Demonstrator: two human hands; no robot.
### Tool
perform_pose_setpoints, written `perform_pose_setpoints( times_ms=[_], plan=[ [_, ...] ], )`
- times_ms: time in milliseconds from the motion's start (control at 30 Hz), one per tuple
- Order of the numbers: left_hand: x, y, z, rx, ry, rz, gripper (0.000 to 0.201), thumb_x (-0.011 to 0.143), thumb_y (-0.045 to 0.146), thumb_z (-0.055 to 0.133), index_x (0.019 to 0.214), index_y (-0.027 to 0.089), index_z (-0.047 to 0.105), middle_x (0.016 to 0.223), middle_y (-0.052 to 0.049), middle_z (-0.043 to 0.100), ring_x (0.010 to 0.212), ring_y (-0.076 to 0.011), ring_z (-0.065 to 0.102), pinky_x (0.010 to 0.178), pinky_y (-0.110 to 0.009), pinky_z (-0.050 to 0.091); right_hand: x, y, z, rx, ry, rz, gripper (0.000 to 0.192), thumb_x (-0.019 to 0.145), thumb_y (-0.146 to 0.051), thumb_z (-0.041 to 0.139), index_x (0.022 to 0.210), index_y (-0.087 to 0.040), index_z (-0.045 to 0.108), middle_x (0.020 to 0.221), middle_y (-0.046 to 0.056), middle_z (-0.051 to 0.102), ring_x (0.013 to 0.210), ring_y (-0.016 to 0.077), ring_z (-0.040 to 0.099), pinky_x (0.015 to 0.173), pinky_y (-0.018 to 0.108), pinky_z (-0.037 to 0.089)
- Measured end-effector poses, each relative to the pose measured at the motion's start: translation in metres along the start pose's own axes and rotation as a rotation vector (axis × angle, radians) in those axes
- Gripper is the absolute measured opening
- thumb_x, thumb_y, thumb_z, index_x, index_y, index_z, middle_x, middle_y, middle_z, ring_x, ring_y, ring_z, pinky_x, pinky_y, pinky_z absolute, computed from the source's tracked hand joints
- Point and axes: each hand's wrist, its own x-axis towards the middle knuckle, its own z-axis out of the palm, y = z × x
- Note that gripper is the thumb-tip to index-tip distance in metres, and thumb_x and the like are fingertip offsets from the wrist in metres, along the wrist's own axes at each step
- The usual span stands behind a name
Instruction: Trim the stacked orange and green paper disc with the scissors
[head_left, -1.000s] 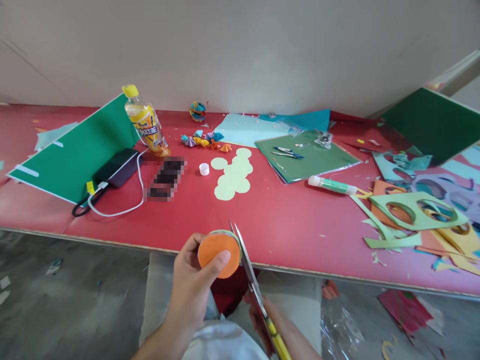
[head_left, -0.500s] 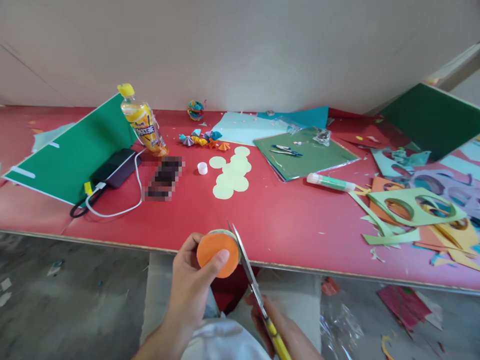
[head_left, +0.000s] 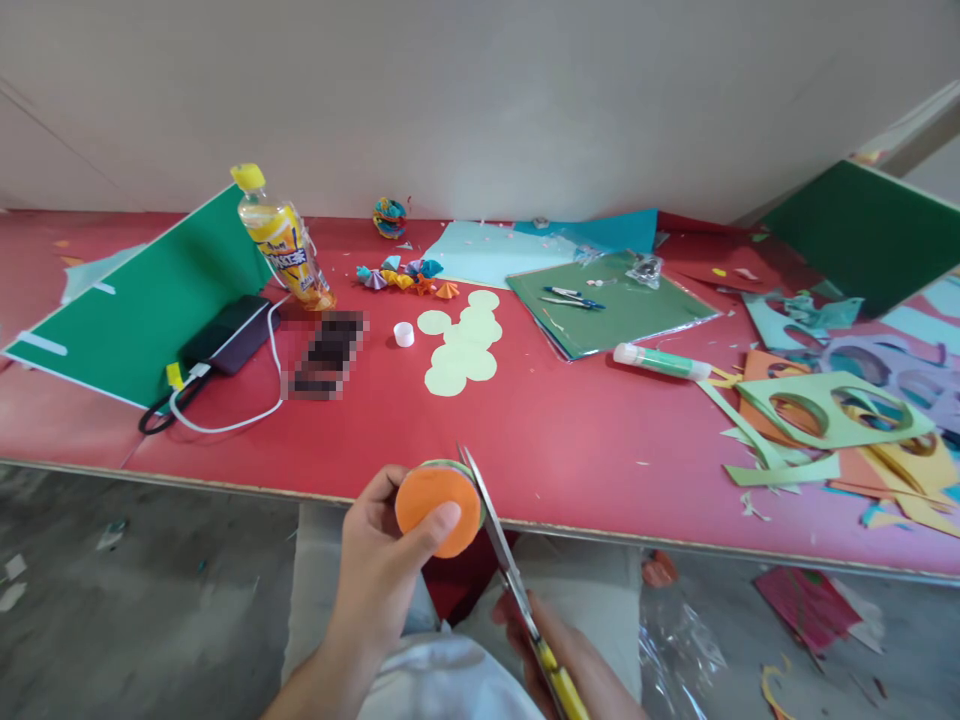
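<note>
My left hand [head_left: 390, 560] pinches a stack of round paper discs at the table's front edge. An orange paper disc [head_left: 427, 500] lies on top, under my thumb, and a thin green rim shows behind it. In my right hand [head_left: 559, 640] is a pair of scissors [head_left: 510, 570] with yellow handles, its blades pointing up and away. The blades lie along the right edge of the discs, slightly apart at the tips. Beyond my hands, several overlapping pale green paper circles [head_left: 465, 345] lie flat on the red table [head_left: 570, 430].
Left are a drink bottle [head_left: 283, 250], a power bank [head_left: 232, 335], a white cable [head_left: 232, 428] and a green board [head_left: 142, 310]. A white cap [head_left: 403, 334] and folded paper pieces [head_left: 405, 276] lie mid-table. A glue stick [head_left: 660, 362] and cut paper scraps [head_left: 825, 410] lie right.
Both hands, the discs and the scissors stay almost in place. The whole view has shifted very slightly; nothing was taken hold of or let go.
</note>
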Motion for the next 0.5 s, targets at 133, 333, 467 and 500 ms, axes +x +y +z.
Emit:
perform_pose_setpoints(
  times_ms=[133, 333, 467, 500],
  plan=[
    [0.0, 0.006, 0.001, 0.025, -0.077, -0.053, 0.032, 0.05, 0.013, 0.079, 0.065, 0.015, 0.051, 0.059, 0.003, 0.058, 0.05, -0.0079, 0.051, 0.047, -0.016, 0.043, -0.003, -0.01, -0.004, 0.066, 0.038, -0.067, 0.073, 0.059, -0.075, 0.05, 0.109, -0.021, 0.054, 0.091, 0.01, 0.064, 0.082, 0.0281, 0.058, 0.08, 0.036, 0.045],
    [0.004, 0.01, 0.0, 0.041, -0.107, -0.065, 0.026, 0.05, 0.015, 0.079, 0.064, 0.013, 0.058, 0.058, 0.001, 0.06, 0.051, -0.0084, 0.052, 0.048, -0.016, 0.044, 0.0, 0.011, -0.005, 0.043, -0.011, 0.032, 0.05, 0.063, -0.063, 0.055, 0.089, -0.021, 0.059, 0.076, 0.005, 0.063, 0.069, 0.0205, 0.056, 0.064, 0.027, 0.047],
    [0.003, 0.011, 0.002, 0.038, -0.105, -0.06, 0.024, 0.056, 0.023, 0.079, 0.072, 0.012, 0.064, 0.064, -0.002, 0.063, 0.057, -0.0099, 0.056, 0.055, -0.018, 0.048, -0.001, 0.02, -0.002, 0.035, 0.03, 0.049, 0.04, 0.063, -0.057, 0.058, 0.08, -0.02, 0.058, 0.071, 0.004, 0.061, 0.066, 0.0186, 0.055, 0.061, 0.024, 0.046],
    [0.002, 0.011, 0.003, 0.028, -0.103, -0.059, 0.025, 0.058, 0.025, 0.079, 0.075, 0.012, 0.066, 0.067, -0.002, 0.064, 0.059, -0.0102, 0.057, 0.057, -0.018, 0.049, -0.003, 0.019, -0.001, 0.041, 0.054, 0.05, 0.039, 0.066, -0.055, 0.056, 0.082, -0.02, 0.059, 0.073, 0.004, 0.062, 0.067, 0.0188, 0.056, 0.063, 0.024, 0.046]
  ],
)
